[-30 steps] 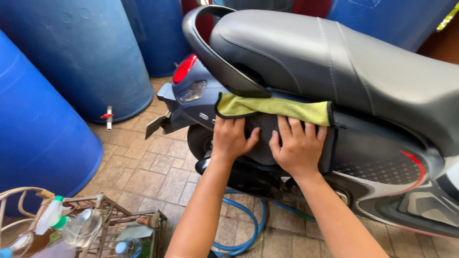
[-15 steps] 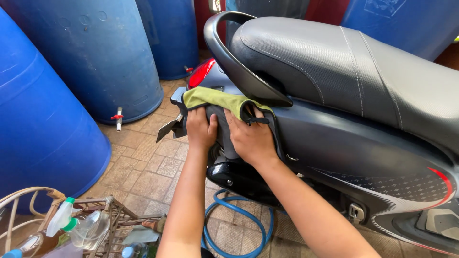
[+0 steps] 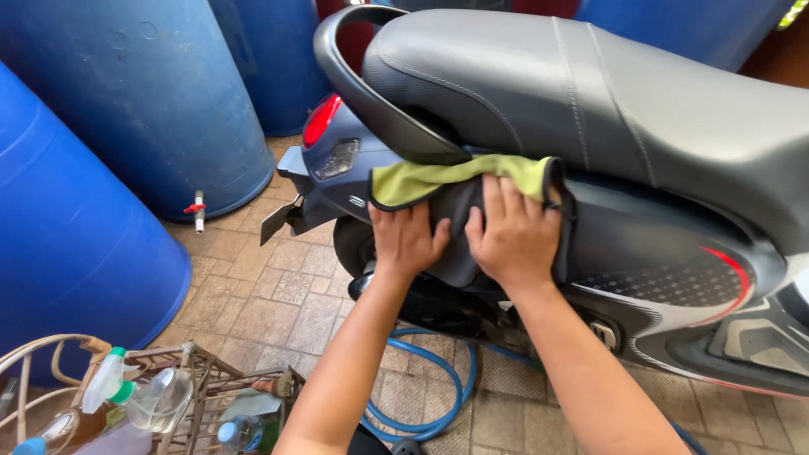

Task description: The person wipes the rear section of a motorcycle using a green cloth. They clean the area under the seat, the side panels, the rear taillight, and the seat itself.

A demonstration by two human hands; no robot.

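your left hand [image 3: 407,240] and right hand [image 3: 510,232] lie flat, fingers spread, pressing the cloth [image 3: 459,198] on the side of the scooter [image 3: 640,244], just under the seat [image 3: 590,93]. the cloth stretches sideways along the scooter, from the red tail light [image 3: 321,120] end toward the front. it is dark grey with a yellow-green top edge, and it looks soft and wrinkled.

blue barrels [image 3: 143,101] | blue hose [image 3: 430,388] | wire basket [image 3: 194,379] with spray bottles [image 3: 152,400] | paved floor [image 3: 261,295]

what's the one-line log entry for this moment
left hand flat on cloth | right hand flat on cloth | cloth against scooter side panel | hose on floor
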